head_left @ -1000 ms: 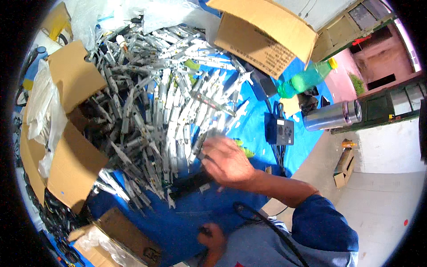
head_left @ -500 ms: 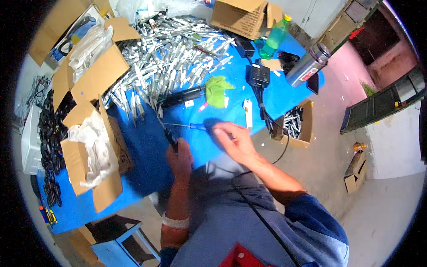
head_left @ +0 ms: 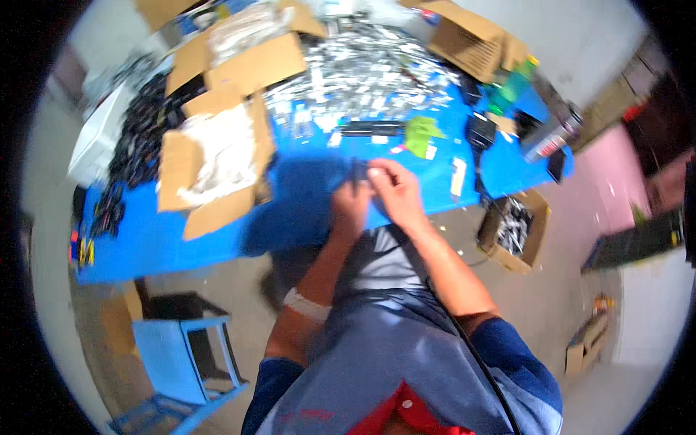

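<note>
Blue tabletop [head_left: 297,185] had its near edge just under the left hand [head_left: 349,206] and right hand [head_left: 399,192], held close together.
The left one was closed on a dark slim piece [head_left: 355,172], whose long axis pointed roughly toward the far side; for the right one, blurred, I could not tell its grip. Shaded surface gave room toward the open carton [head_left: 177,163].

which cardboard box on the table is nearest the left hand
The open box at front left, white wrapping inside; the other boxes sit farther back.
</note>
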`<state>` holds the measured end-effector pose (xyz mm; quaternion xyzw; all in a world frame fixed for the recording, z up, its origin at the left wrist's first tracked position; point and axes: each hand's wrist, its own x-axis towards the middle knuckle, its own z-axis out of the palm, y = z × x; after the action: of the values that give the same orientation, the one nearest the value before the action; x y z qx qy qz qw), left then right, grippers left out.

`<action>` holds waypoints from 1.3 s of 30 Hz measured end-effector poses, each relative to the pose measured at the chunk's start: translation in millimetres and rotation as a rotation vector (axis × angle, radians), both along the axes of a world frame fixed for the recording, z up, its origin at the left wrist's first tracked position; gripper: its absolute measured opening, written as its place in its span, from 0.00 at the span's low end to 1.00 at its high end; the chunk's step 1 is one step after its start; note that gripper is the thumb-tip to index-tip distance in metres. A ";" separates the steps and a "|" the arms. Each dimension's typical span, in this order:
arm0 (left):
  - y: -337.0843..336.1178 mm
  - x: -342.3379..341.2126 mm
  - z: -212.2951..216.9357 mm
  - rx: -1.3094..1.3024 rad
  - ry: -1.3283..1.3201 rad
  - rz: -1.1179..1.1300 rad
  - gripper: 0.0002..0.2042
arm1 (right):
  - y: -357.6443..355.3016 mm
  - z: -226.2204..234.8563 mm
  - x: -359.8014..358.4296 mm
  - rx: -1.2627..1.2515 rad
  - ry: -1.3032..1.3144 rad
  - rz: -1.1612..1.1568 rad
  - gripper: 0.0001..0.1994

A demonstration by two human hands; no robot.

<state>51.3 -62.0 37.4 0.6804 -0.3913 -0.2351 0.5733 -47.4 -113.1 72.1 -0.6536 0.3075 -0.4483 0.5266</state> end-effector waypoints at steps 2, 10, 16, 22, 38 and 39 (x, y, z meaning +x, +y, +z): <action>0.3 0.3 -4.9 -0.085 0.046 -0.028 0.13 | -10.7 -6.6 6.8 -0.040 0.052 0.048 0.12; -1.8 3.6 -29.9 -0.203 0.066 0.005 0.12 | -3.9 8.3 21.1 0.069 0.008 0.135 0.07; -3.0 1.2 -21.5 -0.093 -0.016 -0.046 0.11 | -19.5 -0.5 13.7 0.086 -0.065 0.182 0.05; 9.2 -5.9 2.5 -0.059 -0.152 -0.042 0.10 | -22.3 -1.7 6.1 0.087 -0.048 0.214 0.06; 22.1 -1.1 12.2 -0.069 -0.166 -0.126 0.12 | -33.3 -3.1 11.1 0.257 -0.132 0.427 0.04; 17.7 2.5 -7.8 -0.143 -0.228 -0.120 0.12 | -30.5 -1.5 13.5 0.321 -0.175 0.468 0.03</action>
<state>53.7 -44.2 29.7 0.6355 -0.5097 -0.1617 0.5569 -33.9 -143.6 70.6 -0.5738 0.1689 -0.3151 0.7368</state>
